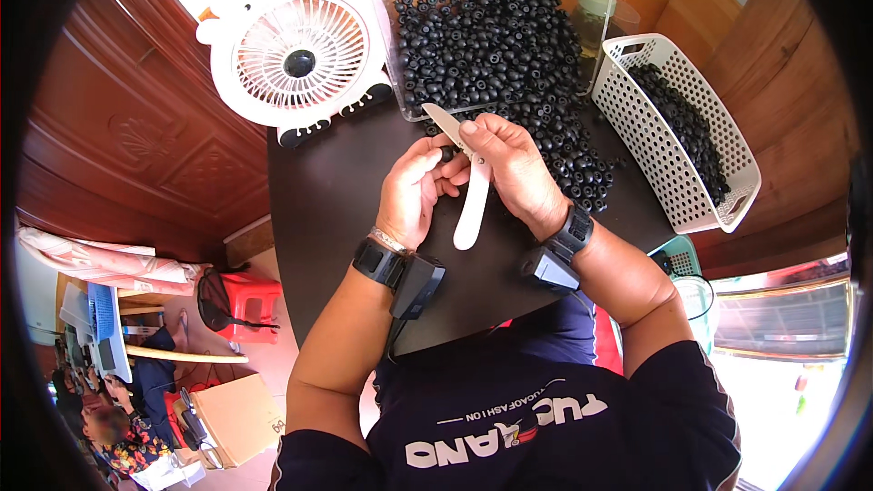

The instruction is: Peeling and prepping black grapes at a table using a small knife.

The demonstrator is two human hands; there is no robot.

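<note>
A small black round part (446, 154) is pinched between the fingertips of my left hand (409, 195). My right hand (520, 171) grips a white folding knife (470, 214) near its pivot, thumb on top. The knife's pale blade points up and left, passing over the black part; whether it touches the part I cannot tell. Its handle hangs down toward me. Just beyond my hands, a pile of the same black parts (568, 159) spills over the dark table (323, 209) from a clear plastic bin (412, 115) full of them.
A white animal-shaped fan (300, 64) stands at the back left. On the right, a white perforated basket (627, 105) holds more small black pieces. A green basket (680, 256) sits beyond the right edge. Lower left are a red stool (253, 305), a cardboard box (241, 418) and another person (114, 427).
</note>
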